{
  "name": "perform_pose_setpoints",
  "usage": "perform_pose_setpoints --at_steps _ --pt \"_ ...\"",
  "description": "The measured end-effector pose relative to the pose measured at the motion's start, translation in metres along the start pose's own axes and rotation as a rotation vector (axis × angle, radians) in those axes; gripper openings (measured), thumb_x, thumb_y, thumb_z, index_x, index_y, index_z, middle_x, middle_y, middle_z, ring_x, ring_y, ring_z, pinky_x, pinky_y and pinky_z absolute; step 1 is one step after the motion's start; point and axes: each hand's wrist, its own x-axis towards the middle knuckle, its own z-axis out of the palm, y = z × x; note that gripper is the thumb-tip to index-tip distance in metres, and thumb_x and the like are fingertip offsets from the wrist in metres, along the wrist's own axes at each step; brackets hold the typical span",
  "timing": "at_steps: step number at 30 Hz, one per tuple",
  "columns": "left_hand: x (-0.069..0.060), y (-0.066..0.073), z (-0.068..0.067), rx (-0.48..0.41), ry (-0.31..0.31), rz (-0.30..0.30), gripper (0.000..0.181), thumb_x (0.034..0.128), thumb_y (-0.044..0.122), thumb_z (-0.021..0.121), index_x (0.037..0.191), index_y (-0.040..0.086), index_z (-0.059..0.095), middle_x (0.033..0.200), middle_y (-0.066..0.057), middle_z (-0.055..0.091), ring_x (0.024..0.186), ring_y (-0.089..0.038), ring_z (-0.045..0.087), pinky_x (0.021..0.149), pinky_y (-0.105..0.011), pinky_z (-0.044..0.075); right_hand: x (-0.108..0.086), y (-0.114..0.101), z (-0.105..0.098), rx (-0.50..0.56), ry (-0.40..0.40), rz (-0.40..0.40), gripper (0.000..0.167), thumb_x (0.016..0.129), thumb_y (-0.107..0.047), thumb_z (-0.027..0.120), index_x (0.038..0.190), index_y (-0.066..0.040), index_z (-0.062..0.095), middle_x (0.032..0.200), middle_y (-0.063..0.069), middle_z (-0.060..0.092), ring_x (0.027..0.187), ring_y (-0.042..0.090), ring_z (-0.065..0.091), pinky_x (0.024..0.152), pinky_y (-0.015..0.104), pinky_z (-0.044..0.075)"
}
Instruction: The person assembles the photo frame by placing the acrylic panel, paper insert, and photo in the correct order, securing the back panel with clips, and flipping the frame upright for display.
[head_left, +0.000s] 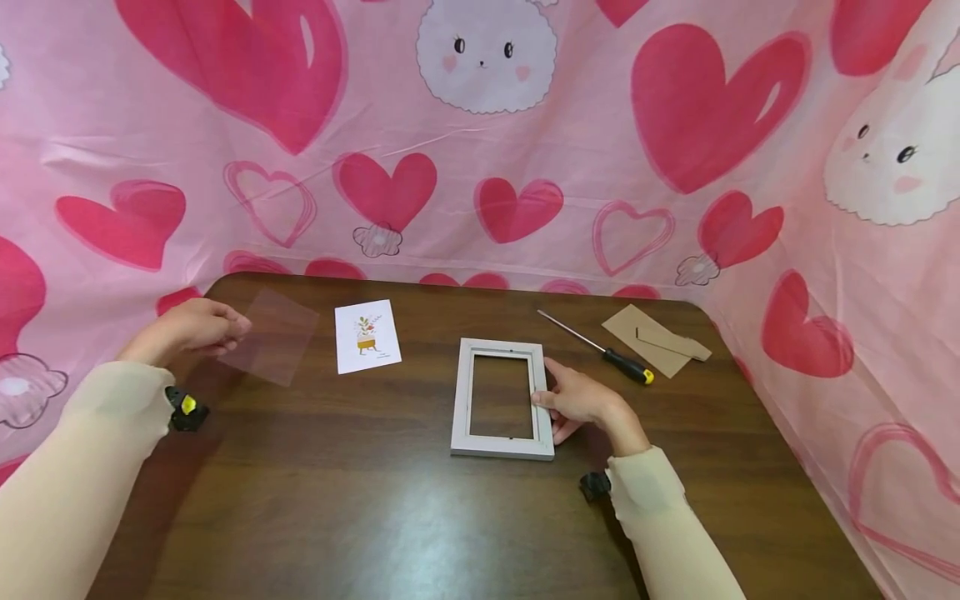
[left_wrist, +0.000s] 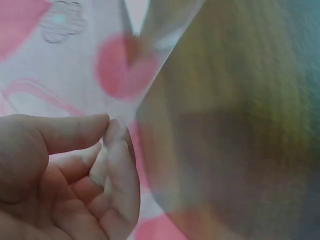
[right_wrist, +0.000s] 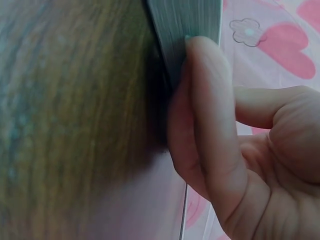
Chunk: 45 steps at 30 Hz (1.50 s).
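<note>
A thin transparent sheet [head_left: 281,337] is pinched at its edge between thumb and fingertips of my left hand [head_left: 191,329], over the table's left side. The left wrist view shows that hand [left_wrist: 75,175] with the clear sheet [left_wrist: 215,150] stretching right from the fingertips. My right hand [head_left: 581,400] grips the right side of a white rectangular frame [head_left: 462,400], thumb on top of its rim. In the right wrist view the fingers of my right hand [right_wrist: 215,125] lie along the side of the frame [right_wrist: 187,25]. The frame's middle is open, showing wood through it.
A white card [head_left: 367,336] with a plant drawing lies left of the frame. A screwdriver [head_left: 585,340] with a black and yellow handle and a brown backing board [head_left: 647,337] with a flap lie at the right. Pink heart-patterned cloth [head_left: 510,142] hangs behind the brown table [head_left: 337,500].
</note>
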Motion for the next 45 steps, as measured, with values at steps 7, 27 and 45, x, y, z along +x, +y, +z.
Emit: perform_pose_setpoints --at_steps 7,27,45 --pt "-0.012 0.025 0.001 -0.031 0.049 0.054 0.040 0.1092 0.022 0.059 0.133 -0.011 0.056 0.091 -0.004 0.069 0.083 -0.019 0.065 0.076 -0.029 0.062 0.001 0.001 0.001 0.037 0.002 -0.014 0.086 0.107 -0.016 0.066 0.171 -0.010 0.008 0.095 0.017 0.053 0.060 0.022 0.064 0.058 0.040 0.065" --pt "-0.013 0.125 0.088 -0.383 -0.026 0.222 0.037 0.1040 0.012 0.068 0.134 -0.007 0.058 0.111 -0.019 0.066 0.087 -0.021 0.069 0.082 -0.033 0.066 0.005 0.005 -0.001 0.107 -0.043 0.003 0.086 0.108 -0.019 0.065 0.171 -0.014 0.006 0.088 0.015 0.053 0.058 0.022 0.063 0.060 0.042 0.065" --pt "0.013 0.177 0.184 -0.626 -0.190 0.235 0.028 0.1017 0.002 0.068 0.125 -0.009 0.057 0.097 -0.016 0.070 0.075 -0.018 0.071 0.078 -0.034 0.066 0.005 0.004 -0.001 0.100 -0.043 -0.003 0.086 0.108 -0.017 0.064 0.171 -0.014 0.007 0.091 0.017 0.054 0.059 0.023 0.065 0.060 0.043 0.065"
